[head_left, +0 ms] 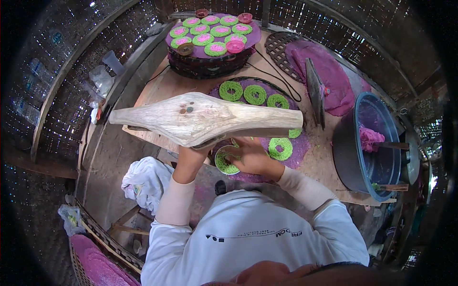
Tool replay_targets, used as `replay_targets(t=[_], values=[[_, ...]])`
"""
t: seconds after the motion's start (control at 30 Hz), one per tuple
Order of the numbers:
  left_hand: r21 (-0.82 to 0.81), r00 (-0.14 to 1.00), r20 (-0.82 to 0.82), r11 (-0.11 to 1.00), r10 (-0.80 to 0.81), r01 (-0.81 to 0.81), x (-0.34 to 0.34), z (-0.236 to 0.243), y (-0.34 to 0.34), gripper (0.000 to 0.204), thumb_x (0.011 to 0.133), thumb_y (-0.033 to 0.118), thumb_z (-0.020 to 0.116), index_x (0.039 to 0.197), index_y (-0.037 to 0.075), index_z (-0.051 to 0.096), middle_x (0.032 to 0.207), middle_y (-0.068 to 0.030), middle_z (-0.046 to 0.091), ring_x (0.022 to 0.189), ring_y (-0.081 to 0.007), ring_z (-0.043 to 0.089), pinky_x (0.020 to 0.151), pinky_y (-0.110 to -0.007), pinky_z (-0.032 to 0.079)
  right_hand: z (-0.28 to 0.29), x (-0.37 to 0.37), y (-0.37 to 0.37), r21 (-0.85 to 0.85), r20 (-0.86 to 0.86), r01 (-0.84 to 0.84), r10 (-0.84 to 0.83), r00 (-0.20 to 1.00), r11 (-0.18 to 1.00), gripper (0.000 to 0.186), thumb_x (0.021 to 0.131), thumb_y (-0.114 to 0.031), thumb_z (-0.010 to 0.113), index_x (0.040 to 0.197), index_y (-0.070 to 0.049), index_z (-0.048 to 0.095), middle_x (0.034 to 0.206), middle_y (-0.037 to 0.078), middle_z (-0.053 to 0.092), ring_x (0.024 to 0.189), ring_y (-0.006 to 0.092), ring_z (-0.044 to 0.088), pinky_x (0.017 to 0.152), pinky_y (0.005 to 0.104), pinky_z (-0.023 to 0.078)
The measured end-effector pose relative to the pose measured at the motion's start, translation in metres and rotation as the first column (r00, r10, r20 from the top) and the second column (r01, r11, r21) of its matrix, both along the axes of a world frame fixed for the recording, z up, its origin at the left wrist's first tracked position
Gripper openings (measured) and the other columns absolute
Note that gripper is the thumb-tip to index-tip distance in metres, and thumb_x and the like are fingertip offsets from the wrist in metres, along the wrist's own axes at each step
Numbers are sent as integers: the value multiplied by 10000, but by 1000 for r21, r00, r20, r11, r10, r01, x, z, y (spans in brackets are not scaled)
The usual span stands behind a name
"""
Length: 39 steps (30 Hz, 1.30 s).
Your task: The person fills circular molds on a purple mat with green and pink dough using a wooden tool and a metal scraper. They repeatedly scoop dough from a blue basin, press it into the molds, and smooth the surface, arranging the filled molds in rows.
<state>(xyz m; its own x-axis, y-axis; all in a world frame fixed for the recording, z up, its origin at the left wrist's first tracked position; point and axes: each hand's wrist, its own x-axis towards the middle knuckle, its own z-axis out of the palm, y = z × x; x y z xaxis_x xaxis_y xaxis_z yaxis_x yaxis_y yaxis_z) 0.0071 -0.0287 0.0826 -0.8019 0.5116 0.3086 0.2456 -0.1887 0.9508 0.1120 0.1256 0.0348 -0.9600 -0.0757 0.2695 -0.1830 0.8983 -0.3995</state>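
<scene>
A wide pale wooden press [200,117] with a tapered handle at each end spans the view above the table. My left hand [191,157] reaches up under its body; the wood hides the fingers, so I cannot see their grip. To the right of it, my right hand [255,156] bends its fingers down into green strands [224,164] in a small round light-rimmed mould, touching them. Green strand rings [280,148] lie on a purple-stained round mat [300,155] beneath and beyond the press, which covers part of them.
Behind stands a dark woven basket [205,67] topped with pink-centred green rings and small pink cups. A large dark tub [346,152] with pink dough and wooden sticks stands at right. Purple cloth [319,71] lies behind it; a white cloth [148,183] is at left.
</scene>
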Motion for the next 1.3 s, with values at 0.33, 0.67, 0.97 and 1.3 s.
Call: replay_targets(t=[0.33, 0.67, 0.97, 1.3], values=[[23, 987, 159, 1000, 4, -7, -3, 4, 8, 425, 666, 39, 715, 1056, 3, 550, 1030, -86, 586, 921, -170, 552, 804, -287, 438, -7, 9, 10, 83, -27, 75, -73, 997, 994, 281, 756, -257, 555, 1002, -142, 627, 1218, 85, 449, 1160, 266, 378, 942, 504, 236], [80, 985, 173, 997, -6, -8, -8, 7, 17, 366, 709, -38, 636, 1056, 4, 527, 980, -80, 587, 869, -173, 569, 731, -287, 466, 7, 14, 9, 0, 178, -142, 140, 974, 990, 874, 645, -459, 647, 1332, -66, 276, 1273, 150, 389, 1240, 313, 280, 1035, 507, 86], [112, 957, 286, 994, -47, 16, -11, 19, 18, 412, 676, -17, 681, 1062, -12, 539, 1015, -73, 583, 899, -151, 553, 781, -268, 446, -2, 13, 7, -25, 155, -137, 140, 978, 990, 946, 621, -409, 681, 1352, -39, 209, 1211, 189, 435, 1202, 338, 326, 1028, 538, 60], [-1, 966, 192, 984, 175, -178, -89, -8, -14, 275, 695, 31, 639, 965, 12, 590, 845, -27, 578, 693, -107, 537, 579, -226, 434, 47, 56, 62, -454, -20, 255, -296, 955, 854, 937, 625, -370, 719, 1343, -26, 225, 1210, 195, 437, 1172, 305, 376, 1020, 454, 203]])
